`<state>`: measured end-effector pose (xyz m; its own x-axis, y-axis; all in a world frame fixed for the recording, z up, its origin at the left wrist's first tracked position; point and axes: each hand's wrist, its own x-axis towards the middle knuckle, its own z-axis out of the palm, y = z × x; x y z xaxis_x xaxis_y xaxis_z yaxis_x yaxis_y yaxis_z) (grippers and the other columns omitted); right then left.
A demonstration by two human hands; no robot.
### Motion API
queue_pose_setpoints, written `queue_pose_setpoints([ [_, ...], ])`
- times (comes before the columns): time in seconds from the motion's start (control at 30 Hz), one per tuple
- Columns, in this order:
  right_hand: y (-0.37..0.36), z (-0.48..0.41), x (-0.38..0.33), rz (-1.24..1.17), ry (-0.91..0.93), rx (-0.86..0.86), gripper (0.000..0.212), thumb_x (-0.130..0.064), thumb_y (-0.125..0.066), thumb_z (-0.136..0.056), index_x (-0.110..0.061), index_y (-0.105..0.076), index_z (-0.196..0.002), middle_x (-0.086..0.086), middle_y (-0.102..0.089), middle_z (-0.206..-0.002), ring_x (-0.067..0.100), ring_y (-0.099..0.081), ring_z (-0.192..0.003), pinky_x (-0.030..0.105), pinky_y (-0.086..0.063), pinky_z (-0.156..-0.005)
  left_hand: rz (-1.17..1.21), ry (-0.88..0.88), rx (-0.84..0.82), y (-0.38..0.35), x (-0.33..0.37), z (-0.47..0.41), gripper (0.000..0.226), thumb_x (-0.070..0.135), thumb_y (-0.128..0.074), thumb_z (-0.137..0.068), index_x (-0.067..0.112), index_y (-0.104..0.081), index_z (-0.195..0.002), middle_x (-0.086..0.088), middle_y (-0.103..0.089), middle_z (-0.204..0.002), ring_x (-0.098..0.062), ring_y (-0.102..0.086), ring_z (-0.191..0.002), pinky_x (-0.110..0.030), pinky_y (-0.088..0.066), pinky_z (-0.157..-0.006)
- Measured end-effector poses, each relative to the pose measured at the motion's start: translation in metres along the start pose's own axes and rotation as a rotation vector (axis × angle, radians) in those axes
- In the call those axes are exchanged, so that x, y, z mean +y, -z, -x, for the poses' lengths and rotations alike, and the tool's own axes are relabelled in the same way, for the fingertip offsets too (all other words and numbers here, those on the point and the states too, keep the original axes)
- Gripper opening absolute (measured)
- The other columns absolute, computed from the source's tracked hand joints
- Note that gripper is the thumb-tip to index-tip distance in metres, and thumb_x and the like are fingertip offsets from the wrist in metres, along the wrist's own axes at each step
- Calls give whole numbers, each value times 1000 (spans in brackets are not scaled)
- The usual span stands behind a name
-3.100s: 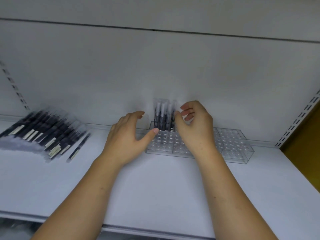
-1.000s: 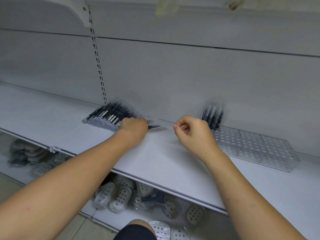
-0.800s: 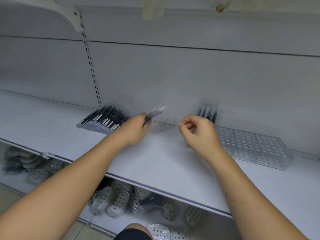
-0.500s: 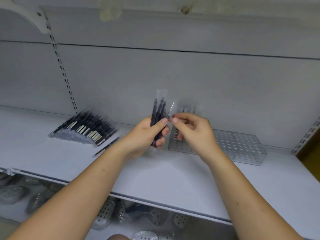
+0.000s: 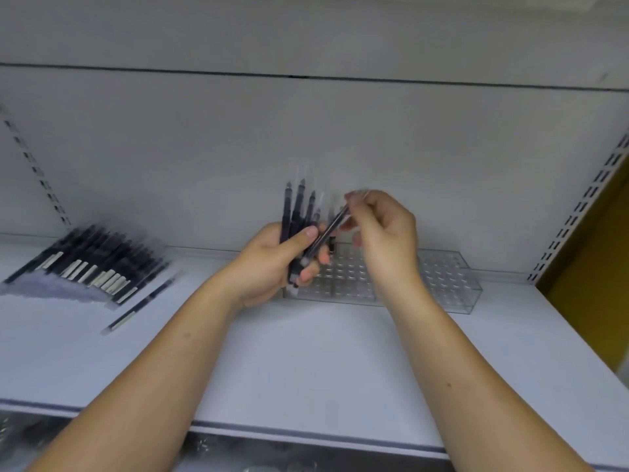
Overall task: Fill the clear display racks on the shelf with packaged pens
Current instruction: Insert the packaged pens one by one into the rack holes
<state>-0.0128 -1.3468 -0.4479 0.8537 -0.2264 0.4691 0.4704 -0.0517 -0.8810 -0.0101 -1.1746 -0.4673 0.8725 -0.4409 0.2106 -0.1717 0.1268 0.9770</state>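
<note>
My left hand grips a bunch of dark packaged pens that stand upright in its fist, just in front of the clear display rack. My right hand pinches the top of a single packaged pen, which slants down into the bunch. The rack lies along the back of the white shelf and my hands hide its left end. A fan of more packaged pens lies flat at the shelf's left, with one loose pen beside it.
The shelf's back panel rises right behind the rack. Slotted uprights stand at far left and far right. A yellow surface borders the right end. The front edge of the shelf runs below my forearms, with a lower shelf underneath.
My left hand picked a bunch of pens off the left pile and carried it right, in front of the rack. My right hand took hold of one pen from that bunch.
</note>
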Motion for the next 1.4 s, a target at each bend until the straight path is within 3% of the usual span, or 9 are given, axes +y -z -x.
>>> queue_pose_setpoints([
  [0.17,8,-22,5,-160,129,175,14,-11,-47,-106,-9,-60,-101,7,-70,-76,25,-64,-60,32,-44,-52,54,9,26,14,-10,-2,28,20,-43,-110,2,-59,-124,-7,-52,-76,-19,-36,-54,-31,-35,-53],
  [0.33,12,-19,25,35,215,164,10,-13,-47,-109,-15,-56,-110,4,-70,-81,15,-67,-69,25,-51,-62,94,-3,16,23,-20,3,28,30,-49,-106,11,-62,-122,-4,-51,-78,-20,-46,-62,-39,-51,-67],
  [0.5,10,-20,40,254,274,36,9,-18,-51,-106,-23,-54,-113,-11,-69,-91,15,-71,-79,37,-59,-74,328,11,-67,29,-17,12,23,35,-46,-105,24,-65,-112,-3,-48,-80,-23,-54,-73,-70,-50,-96],
  [0.57,9,-20,43,337,257,-3,10,-21,-52,-106,-24,-55,-115,-10,-69,-91,18,-71,-82,43,-59,-78,365,17,-91,32,-17,15,22,37,-46,-105,26,-64,-113,-3,-47,-82,-25,-56,-76,-76,-46,-96],
  [0.67,7,-19,45,387,234,-33,10,-21,-54,-106,-21,-56,-116,-3,-70,-92,19,-70,-83,40,-58,-78,323,46,-83,32,-18,15,23,41,-47,-104,29,-64,-115,-4,-48,-83,-24,-51,-73,-57,-57,-78],
  [0.77,6,-20,47,414,224,-52,10,-22,-54,-105,-20,-57,-115,-4,-69,-91,18,-70,-83,39,-57,-77,247,63,-39,31,-21,14,26,38,-46,-107,27,-63,-124,-4,-49,-83,-21,-39,-66,-32,-32,-58],
  [0.97,3,-17,51,419,235,-107,6,-16,-60,-103,-20,-62,-108,-7,-66,-86,13,-67,-80,29,-56,-72,110,72,-39,31,-29,12,31,36,-50,-107,18,-65,-128,-2,-47,-79,-16,-28,-57,-30,-16,-53],
  [1.23,-1,-17,55,436,165,-121,18,-16,-70,-97,-19,-63,-114,-11,-65,-85,5,-63,-76,17,-52,-70,76,57,62,29,-28,10,34,34,-48,-106,12,-61,-128,-2,-48,-75,-17,-23,-54,-31,-13,-54],
  [1.4,0,-16,55,498,130,-149,11,-16,-73,-94,-23,-65,-97,-12,-66,-78,4,-64,-72,17,-52,-68,55,63,70,28,-29,10,28,28,-43,-110,10,-60,-124,-3,-50,-75,-17,-24,-53,-30,-13,-53],
])
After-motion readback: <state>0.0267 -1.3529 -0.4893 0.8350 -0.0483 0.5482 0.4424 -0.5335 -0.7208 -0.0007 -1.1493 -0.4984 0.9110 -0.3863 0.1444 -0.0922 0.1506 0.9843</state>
